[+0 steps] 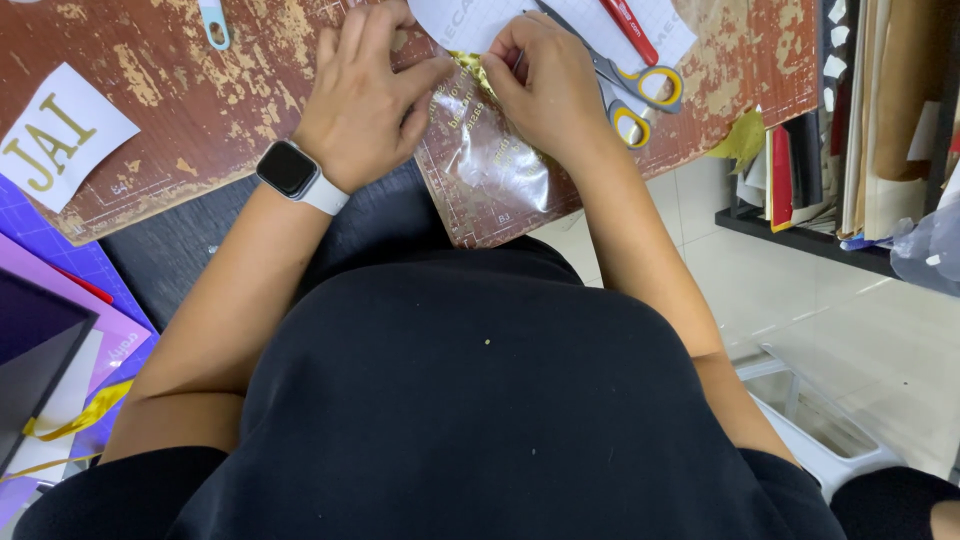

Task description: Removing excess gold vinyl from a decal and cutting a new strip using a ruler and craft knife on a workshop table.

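From the head camera, looking straight down, both hands meet at the near edge of a worn, reddish-brown cutting mat [200,110] whose surface is scuffed and flaked into pale patches. The left hand [365,100], with a white-strapped smartwatch [292,172] on its wrist, is curled with fingertips pinched down on a glossy, clear plastic sheet carrying gold lettering [495,165]; the right hand [548,85] is likewise closed, thumb and forefinger nipping the sheet's upper edge where a crinkled bit of gold foil shows. The sheet lies flat on the mat's near right corner, shiny and slightly wrinkled, its lower end reaching almost to the mat's edge. Just beyond the right hand lie scissors with grey and yellow handles [635,95], partly on a white gridded backing paper [470,20], with a red pen-like tool [628,28] across that paper. At the mat's left edge sits a white paper rectangle with gold letters [58,135], well apart from the hands; a pale blue plastic tool [213,22] lies at the far edge. A purple sheet [60,265] sits left of the mat. Right of the mat, tiled floor is open up to a dark shelf of upright papers [850,120].
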